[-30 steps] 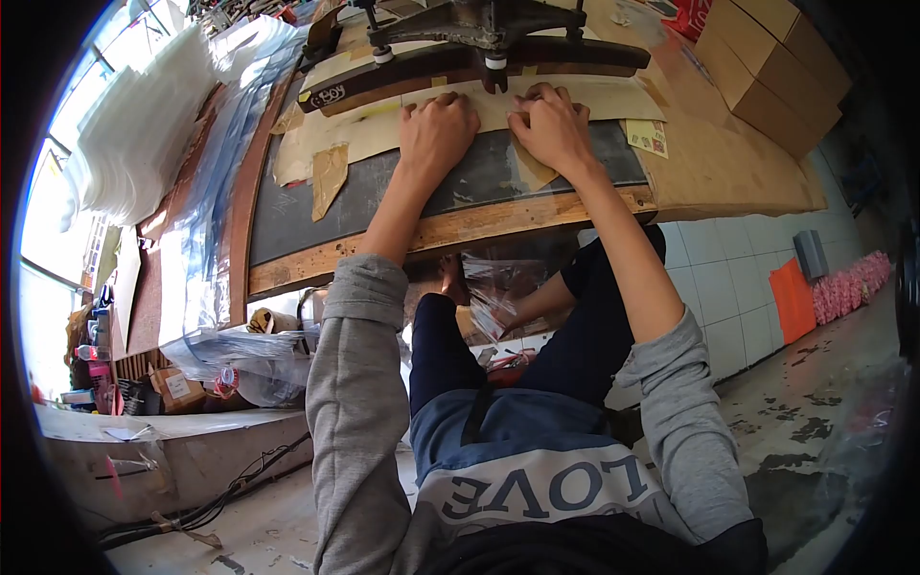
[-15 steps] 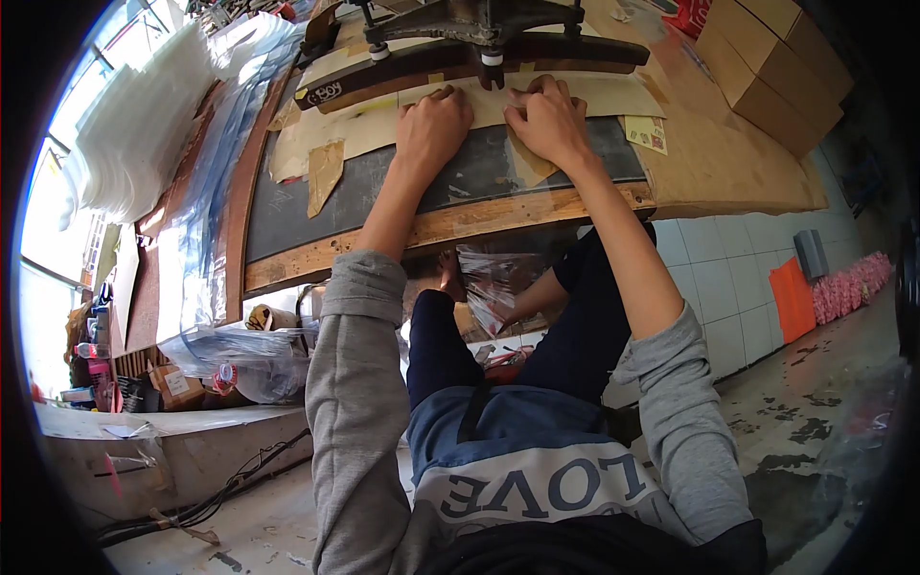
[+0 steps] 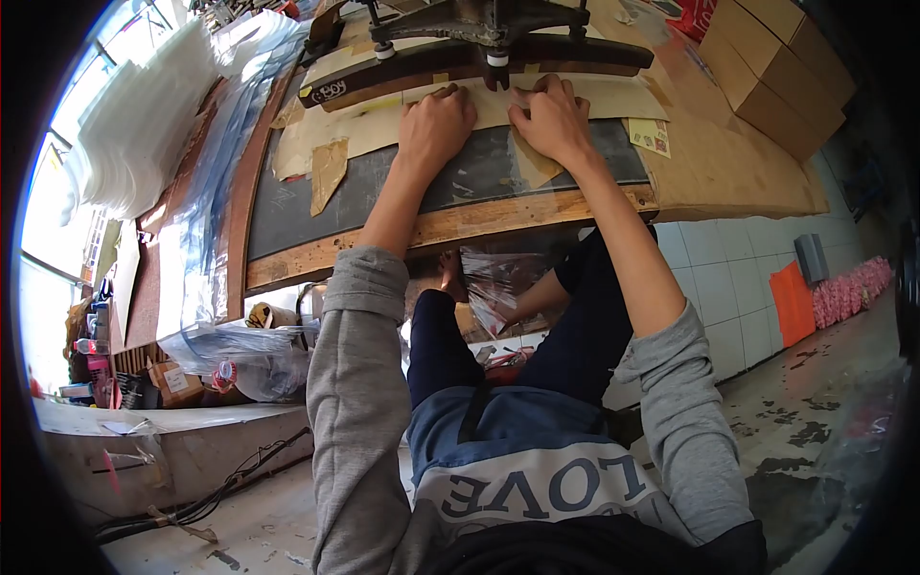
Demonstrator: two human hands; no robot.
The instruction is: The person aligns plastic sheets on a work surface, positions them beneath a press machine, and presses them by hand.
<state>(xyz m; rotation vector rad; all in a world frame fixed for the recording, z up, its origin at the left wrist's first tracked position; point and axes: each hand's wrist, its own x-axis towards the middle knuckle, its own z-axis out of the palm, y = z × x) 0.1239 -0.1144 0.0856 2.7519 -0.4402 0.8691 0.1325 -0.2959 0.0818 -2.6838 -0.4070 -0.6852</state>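
Observation:
My left hand (image 3: 437, 126) rests on a cream sheet (image 3: 374, 125) with its fingers curled and pressed down close to the dark machine bar (image 3: 546, 55). Beside it, on the right, my right hand (image 3: 556, 123) bends its fingers in a pinch at the same sheet. What the fingertips hold is hidden or too thin to name; a faint clear sheen shows below and between the hands. The bar, mounted under a metal bracket (image 3: 494, 29), lies just beyond my fingers. Under my wrists is a dark board (image 3: 326, 216) with a wooden front edge (image 3: 383, 240).
Stacked translucent sheets (image 3: 144, 125) and clear plastic (image 3: 206, 192) lie at left. Cardboard boxes (image 3: 767, 77) stand at right on brown board. Crumpled clear plastic (image 3: 498, 283) hangs below the table near a foot. An orange piece (image 3: 792, 302) and a pink bundle (image 3: 851, 290) lie on the right.
The view has shifted slightly. Both hands keep their places and curled fingers at the sheet, and the bar stays in the same position.

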